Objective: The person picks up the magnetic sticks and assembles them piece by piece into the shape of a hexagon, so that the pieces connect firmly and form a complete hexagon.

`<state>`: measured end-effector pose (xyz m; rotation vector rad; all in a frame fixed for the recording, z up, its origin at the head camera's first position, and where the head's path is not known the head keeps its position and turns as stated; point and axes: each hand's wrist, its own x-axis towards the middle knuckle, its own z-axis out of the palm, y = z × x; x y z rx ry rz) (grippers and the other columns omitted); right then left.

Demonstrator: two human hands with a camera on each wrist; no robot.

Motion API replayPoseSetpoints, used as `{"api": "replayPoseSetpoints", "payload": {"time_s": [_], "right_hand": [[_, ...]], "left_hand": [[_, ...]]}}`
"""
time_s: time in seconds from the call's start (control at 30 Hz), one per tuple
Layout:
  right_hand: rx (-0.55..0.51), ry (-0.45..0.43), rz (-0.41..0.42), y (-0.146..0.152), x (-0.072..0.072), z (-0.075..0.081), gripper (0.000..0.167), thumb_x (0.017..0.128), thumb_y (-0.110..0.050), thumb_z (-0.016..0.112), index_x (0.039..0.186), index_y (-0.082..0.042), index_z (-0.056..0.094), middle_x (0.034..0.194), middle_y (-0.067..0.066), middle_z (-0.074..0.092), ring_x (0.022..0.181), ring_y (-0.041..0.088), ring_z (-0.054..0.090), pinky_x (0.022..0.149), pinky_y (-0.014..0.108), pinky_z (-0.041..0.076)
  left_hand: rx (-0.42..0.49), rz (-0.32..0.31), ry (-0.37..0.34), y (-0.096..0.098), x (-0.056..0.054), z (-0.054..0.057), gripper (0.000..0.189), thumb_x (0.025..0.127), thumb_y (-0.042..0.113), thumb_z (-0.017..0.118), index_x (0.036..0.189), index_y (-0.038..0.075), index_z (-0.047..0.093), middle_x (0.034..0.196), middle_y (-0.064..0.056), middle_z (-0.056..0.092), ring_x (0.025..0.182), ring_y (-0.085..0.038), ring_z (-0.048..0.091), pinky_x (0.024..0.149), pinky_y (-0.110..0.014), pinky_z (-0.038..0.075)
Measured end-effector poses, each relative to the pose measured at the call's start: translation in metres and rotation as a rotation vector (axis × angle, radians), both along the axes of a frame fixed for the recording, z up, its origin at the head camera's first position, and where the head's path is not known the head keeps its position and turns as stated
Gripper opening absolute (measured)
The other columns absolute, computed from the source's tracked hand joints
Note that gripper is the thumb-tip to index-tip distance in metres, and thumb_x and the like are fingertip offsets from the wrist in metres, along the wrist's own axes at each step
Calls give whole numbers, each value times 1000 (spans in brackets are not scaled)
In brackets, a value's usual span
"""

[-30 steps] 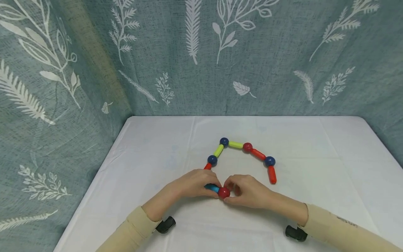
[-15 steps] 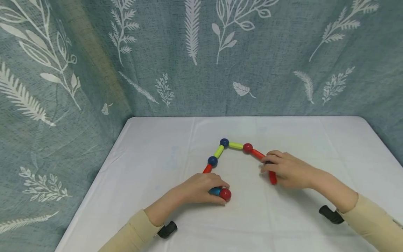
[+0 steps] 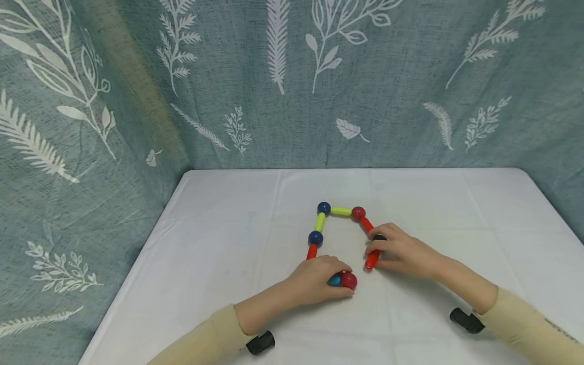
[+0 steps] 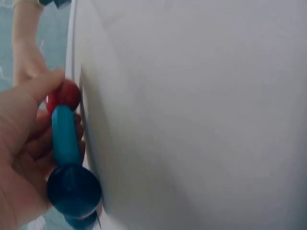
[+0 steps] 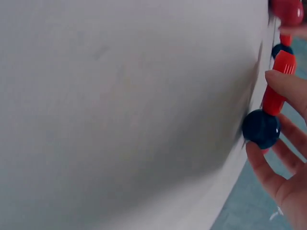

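Note:
My left hand [image 3: 315, 284] holds one end of a chain of balls and sticks, its thumb and fingers around a red ball [image 3: 349, 281] and a teal stick [image 4: 66, 136]. A dark blue ball [image 4: 74, 191] joins that stick's other end, by the palm. At the chain's opposite end, my right hand [image 3: 408, 253] grips a red stick [image 3: 371, 260] and the dark blue ball [image 5: 259, 128] attached to it. In the head view, the free tip of this red stick is close to the held red ball, with a small gap between them.
The chain arches behind my hands: a red stick [image 3: 312, 251], navy ball [image 3: 316, 238], lime stick [image 3: 320, 222], another navy ball [image 3: 324, 208], lime stick [image 3: 341, 211], red ball [image 3: 358, 213] and red stick [image 3: 366, 224]. A white-covered table [image 3: 228, 223] meets a leaf-patterned curtain [image 3: 292, 126].
My right hand left the red ball, went to the chain's right end and swung it left. My left hand shifted right with the red ball and teal stick. The arch became narrower.

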<state>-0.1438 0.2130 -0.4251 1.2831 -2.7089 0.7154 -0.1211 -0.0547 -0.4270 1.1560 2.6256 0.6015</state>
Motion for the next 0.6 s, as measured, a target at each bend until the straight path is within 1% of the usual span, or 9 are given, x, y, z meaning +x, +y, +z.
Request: {"api": "replayPoseSetpoints", "payload": {"time_s": [0.2,0.3,0.37,0.43,0.5,0.57,0.6], "right_hand": [[29,-20,-4,-10,6,1,25,83,-17,79,105,-22,69,119,2,56,110,19,49,86,37,52],[54,-33,-2,-12,7,3,25,83,-15,78,106,-20,69,119,2,56,110,19,49,88,37,52],[66,-57,-16,-12,7,4,25,84,-13,76,106,-20,68,119,1,56,110,18,49,88,38,51],[58,-87,-57,-13,7,6,26,83,-11,73,107,-20,68,120,0,56,112,19,49,90,41,51],[23,-111,-136,-17,5,7,28,83,-10,71,109,-18,68,121,0,56,113,20,50,91,43,50],[-24,-118,-242,-22,1,7,29,85,-13,69,114,-14,65,122,3,56,112,22,52,90,46,50],[-41,-116,-298,-25,-2,7,33,87,-15,69,119,-10,62,123,6,56,111,24,53,90,46,50]], "left_hand": [[34,67,-3,16,4,-2,45,87,44,72,121,15,66,107,4,67,93,-5,58,75,-17,47],[39,82,-9,19,5,-3,48,87,45,72,123,15,65,110,5,67,96,-6,58,79,-18,48],[58,85,-18,19,4,-3,50,86,46,72,125,15,64,109,5,66,96,-5,57,79,-18,48],[101,83,8,17,0,-2,50,88,47,70,125,14,64,109,4,66,97,-7,57,79,-19,49],[165,101,55,13,-8,-1,49,89,43,69,127,12,63,111,2,64,100,-10,56,81,-22,49],[220,154,117,9,-20,-1,48,92,37,68,129,8,60,120,-4,61,109,-16,54,87,-27,49],[228,194,140,7,-28,-1,50,93,34,67,133,6,57,127,-7,57,116,-19,51,92,-31,48]]}}
